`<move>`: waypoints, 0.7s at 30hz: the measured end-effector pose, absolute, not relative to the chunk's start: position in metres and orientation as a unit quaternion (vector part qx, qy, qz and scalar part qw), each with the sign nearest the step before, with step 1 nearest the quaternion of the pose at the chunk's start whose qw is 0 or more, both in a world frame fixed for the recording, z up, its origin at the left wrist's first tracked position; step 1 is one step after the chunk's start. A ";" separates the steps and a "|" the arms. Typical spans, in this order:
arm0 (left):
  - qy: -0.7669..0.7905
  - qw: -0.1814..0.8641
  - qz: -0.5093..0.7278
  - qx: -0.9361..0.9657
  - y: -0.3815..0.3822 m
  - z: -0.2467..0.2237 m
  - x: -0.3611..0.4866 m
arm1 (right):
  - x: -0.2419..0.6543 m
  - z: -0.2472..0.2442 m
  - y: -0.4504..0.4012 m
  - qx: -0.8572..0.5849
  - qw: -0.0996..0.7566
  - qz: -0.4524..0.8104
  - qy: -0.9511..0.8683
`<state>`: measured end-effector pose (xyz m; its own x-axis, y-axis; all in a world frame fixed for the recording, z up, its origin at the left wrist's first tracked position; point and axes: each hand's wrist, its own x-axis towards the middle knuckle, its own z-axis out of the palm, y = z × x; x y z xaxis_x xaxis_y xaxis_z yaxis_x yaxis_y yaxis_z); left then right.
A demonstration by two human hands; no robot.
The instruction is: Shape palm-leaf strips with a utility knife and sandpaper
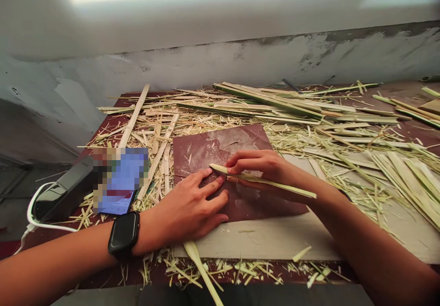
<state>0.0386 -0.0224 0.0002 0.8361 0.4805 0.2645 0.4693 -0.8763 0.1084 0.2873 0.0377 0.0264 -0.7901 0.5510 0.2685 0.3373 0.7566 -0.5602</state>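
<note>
Lying at the far left edge of the table (395, 246) is a black box (62, 191) with a white cable, and just right of it a phone (118, 182). The left hand (187, 209), a black watch (124, 235) on its wrist, rests flat with fingers spread on a brown sheet (213, 152). Just right of it, the right hand (261, 166) pinches a thin strip (264, 180) near its left end, pressing that end to the sheet beside the left fingertips; the strip runs right and nearer, across the wrist. Far and right lie more strips (275, 102) amid shavings. No container shows.
</note>
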 end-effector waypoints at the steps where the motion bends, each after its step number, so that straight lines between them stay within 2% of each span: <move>1: 0.246 0.021 0.145 0.958 -0.022 0.000 0.038 | 0.287 0.025 0.038 -0.247 0.213 0.246 -0.913; 6: 0.251 0.043 0.145 0.956 -0.023 0.000 0.038 | 0.289 0.020 0.036 -0.253 0.207 0.255 -0.910; 13: 0.256 0.059 0.133 0.956 -0.024 0.005 0.038 | 0.281 0.022 0.028 -0.293 0.284 0.293 -0.864; 21: 0.260 0.057 0.132 0.955 -0.025 0.002 0.037 | 0.274 0.027 0.028 -0.380 0.293 0.301 -0.824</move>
